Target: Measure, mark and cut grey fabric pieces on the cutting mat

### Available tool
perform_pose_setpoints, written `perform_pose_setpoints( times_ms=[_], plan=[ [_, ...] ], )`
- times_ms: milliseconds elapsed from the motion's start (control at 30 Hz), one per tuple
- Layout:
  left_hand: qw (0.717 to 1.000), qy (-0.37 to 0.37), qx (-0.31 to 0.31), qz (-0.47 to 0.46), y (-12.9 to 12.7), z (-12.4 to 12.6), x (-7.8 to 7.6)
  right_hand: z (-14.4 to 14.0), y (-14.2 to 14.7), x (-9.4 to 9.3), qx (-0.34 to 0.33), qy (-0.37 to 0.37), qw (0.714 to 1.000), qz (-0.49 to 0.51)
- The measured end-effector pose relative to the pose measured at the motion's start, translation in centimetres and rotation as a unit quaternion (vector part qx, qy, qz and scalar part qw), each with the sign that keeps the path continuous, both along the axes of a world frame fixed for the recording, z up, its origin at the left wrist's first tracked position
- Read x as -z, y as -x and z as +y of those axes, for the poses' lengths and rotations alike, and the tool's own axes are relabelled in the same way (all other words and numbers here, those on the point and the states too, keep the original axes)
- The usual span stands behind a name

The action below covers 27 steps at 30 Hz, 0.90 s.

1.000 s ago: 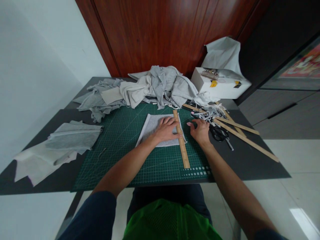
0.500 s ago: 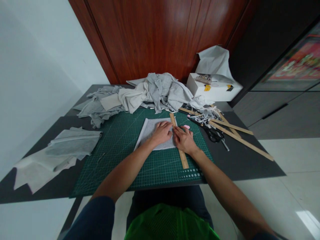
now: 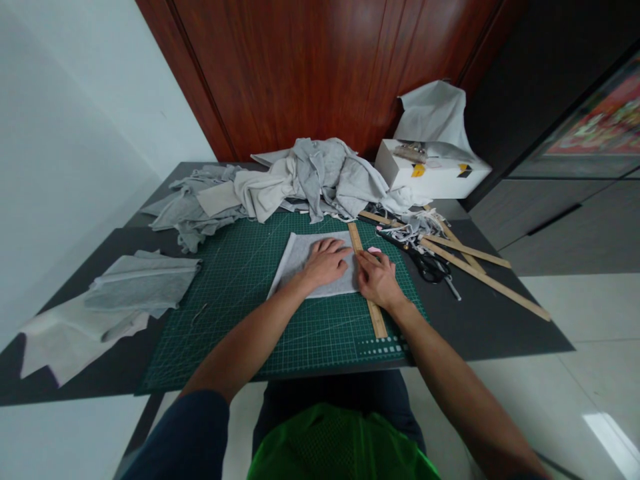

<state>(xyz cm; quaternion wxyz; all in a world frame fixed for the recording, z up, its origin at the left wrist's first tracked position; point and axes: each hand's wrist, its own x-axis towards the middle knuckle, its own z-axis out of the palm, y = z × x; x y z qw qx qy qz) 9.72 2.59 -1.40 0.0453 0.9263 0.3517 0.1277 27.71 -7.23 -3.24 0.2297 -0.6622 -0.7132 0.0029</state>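
The green cutting mat (image 3: 250, 320) fills the near middle of the dark table (image 3: 500, 320), and everything else sits around it. On the mat's right half a wooden ruler (image 3: 376, 319) runs from the near edge away toward the far edge. The right hand (image 3: 379, 279) lies over the ruler about halfway along it, palm down, fingers loosely curled; whether it pinches anything underneath is hard to make out. Just left of the ruler, on the mat's far half, lies a flat grey fabric rectangle (image 3: 300, 257), its right edge against the ruler. The left hand (image 3: 325, 262) presses flat on this fabric with fingers spread and holds nothing. A small pink piece (image 3: 374, 251) rests on the mat just beyond the right hand.

Off the mat's left edge lie folded grey cloths (image 3: 143, 283). Off its right edge are black scissors (image 3: 434, 268) and several long wooden strips (image 3: 480, 273). Past the mat's far edge sits a heap of grey clothing (image 3: 310, 177), and beyond its far right corner a white box (image 3: 430, 175).
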Motion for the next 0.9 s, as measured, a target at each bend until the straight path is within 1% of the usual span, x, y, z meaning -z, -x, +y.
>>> perform_pose_setpoints(
  times_ms=[233,500,667,767,833,900],
  plan=[
    [1.0,-0.002,0.003,-0.002,-0.1,0.1,0.3,0.1,-0.8,0.2,0.014,0.004,1.0,0.007],
    [1.0,0.006,-0.004,0.0,-0.1,0.0,-0.1,0.2,-0.9,0.4,0.016,-0.001,1.0,0.005],
    [1.0,0.003,0.01,0.0,-0.2,0.2,-0.6,0.5,-1.1,0.4,0.019,-0.038,0.998,0.038],
    [1.0,-0.005,0.014,-0.005,-0.2,0.3,-0.7,0.9,-1.9,0.2,0.027,-0.066,0.996,0.054],
    [1.0,-0.007,0.011,-0.007,-0.3,0.4,-0.8,1.1,-2.9,0.0,0.038,-0.075,0.995,0.054],
    [1.0,-0.007,0.011,-0.015,-0.3,0.4,-0.9,1.4,-4.3,-0.3,0.077,-0.081,0.993,0.044]
  ],
)
